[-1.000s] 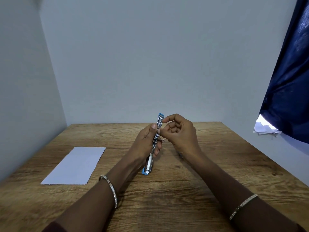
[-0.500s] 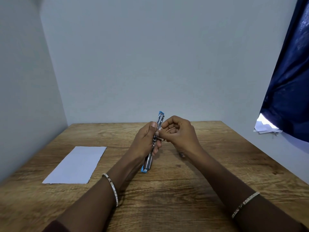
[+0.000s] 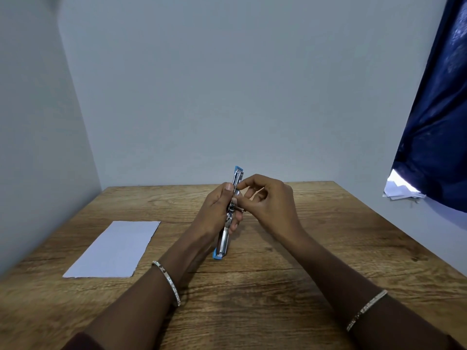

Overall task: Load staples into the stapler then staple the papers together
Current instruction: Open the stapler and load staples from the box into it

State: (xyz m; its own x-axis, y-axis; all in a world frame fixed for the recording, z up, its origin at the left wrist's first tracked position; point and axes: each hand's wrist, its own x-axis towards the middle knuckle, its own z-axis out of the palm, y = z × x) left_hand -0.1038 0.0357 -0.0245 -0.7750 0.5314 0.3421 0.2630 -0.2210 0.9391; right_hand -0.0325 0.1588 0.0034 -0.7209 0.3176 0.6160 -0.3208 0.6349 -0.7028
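Wood-grain table [image 3: 278, 311] across the lower half of the frame, pale wall [image 3: 227, 84] behind, dark blue curtain [image 3: 439, 122] at the upper right.

Held near upright at centre frame, above the table: one stapler [image 3: 223, 245], slim, with a bright metal body and blue plastic at the top tip and the bottom end, opened out into one long line.

Wrapped round its middle from the left: left hand [image 3: 214, 213], fingers curled behind it, thumb pressed to its front.

Meeting it from the right: right hand [image 3: 273, 205], fingers curled, thumb and forefinger pinching a small metal piece [image 3: 240, 209] at the stapler's middle. Too small to tell whether staples or a part of the stapler.

Lying flat at the left of the frame, well apart from both hands: papers [image 3: 113, 250], white, showing as a single neat rectangle. Number of sheets not to be told.

Two hands, and two thin silver bangles: left bangle [image 3: 168, 281] and right bangle [image 3: 366, 309], one per wrist.

White scraps [image 3: 401, 190] under the curtain's lower edge at the right.
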